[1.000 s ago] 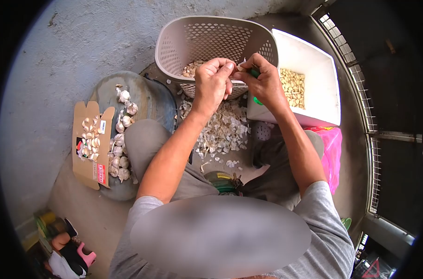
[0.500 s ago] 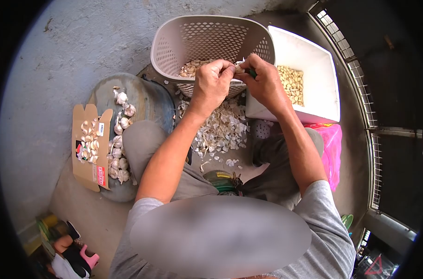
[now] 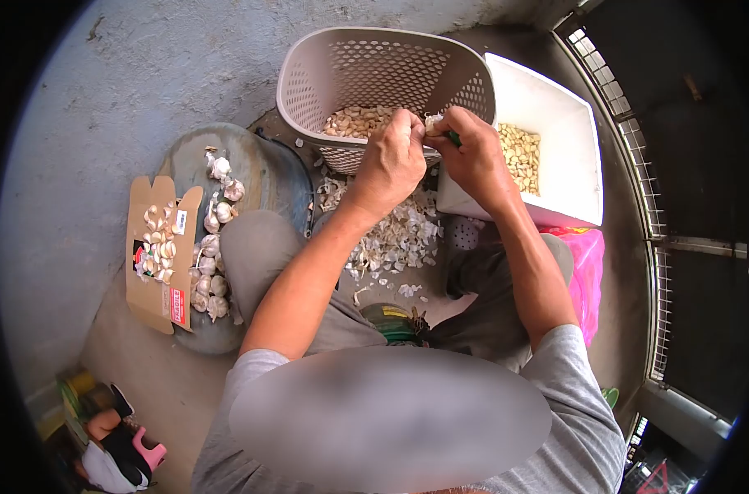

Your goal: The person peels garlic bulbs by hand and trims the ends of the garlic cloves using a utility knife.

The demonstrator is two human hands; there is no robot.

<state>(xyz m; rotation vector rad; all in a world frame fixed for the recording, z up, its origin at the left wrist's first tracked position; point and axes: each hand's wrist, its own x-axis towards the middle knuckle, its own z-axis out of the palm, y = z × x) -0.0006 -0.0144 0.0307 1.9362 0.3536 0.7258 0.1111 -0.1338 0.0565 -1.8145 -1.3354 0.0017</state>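
Over the front rim of a grey-brown plastic basket (image 3: 296,74), my hands work close together. My left hand (image 3: 393,160) is closed, its thumb and fingers pinching a pale piece of garlic (image 3: 432,123). Closed beside it, my right hand (image 3: 479,152) grips a small green-handled tool (image 3: 452,137); its blade or tip is hidden by the fingers. Unpeeled garlic cloves (image 3: 358,121) lie inside the basket. To the right, a white foam box (image 3: 568,156) holds many peeled cloves (image 3: 518,152).
Garlic skins (image 3: 399,239) litter the floor between my legs. At left, whole garlic bulbs (image 3: 218,284) and a cardboard piece (image 3: 177,317) with loose cloves rest on a rounded drum-like surface (image 3: 263,177). A pink bag (image 3: 587,272) lies by my right knee. Another person (image 3: 115,461) is at lower left.
The view has shifted slightly, with the basket now a little farther right. My left hand has turned and drawn slightly lower; both hands stay together at the garlic.
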